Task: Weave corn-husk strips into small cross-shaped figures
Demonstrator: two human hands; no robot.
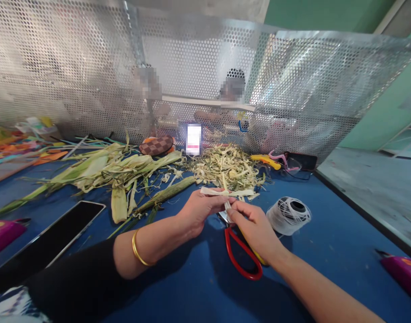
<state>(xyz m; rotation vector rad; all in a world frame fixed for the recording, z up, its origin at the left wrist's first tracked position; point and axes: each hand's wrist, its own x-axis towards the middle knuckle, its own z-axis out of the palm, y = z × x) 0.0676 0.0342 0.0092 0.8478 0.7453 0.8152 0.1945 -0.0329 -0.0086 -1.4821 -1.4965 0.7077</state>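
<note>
My left hand [199, 211] and my right hand [251, 222] meet over the blue table, fingers pinched on pale corn husk strips [214, 192]. One strip lies crosswise at my left fingertips, while another runs down between both hands to my right thumb. Whether the strips are joined, I cannot tell. Beneath my right hand lie scissors [243, 260] with one red handle loop; the blades are partly covered. A spool of white thread [289, 216] stands to the right of my right hand. Just beyond my fingers is a pile of shredded husk [227, 166].
Long green and pale husks [101, 168] spread over the left. A dark phone [47, 242] lies near my left forearm. At the back are a lit phone [193, 139], a checkered pouch [156, 145] and a yellow-handled tool [266, 160]. A perforated metal screen [198, 58] borders the table, people behind it.
</note>
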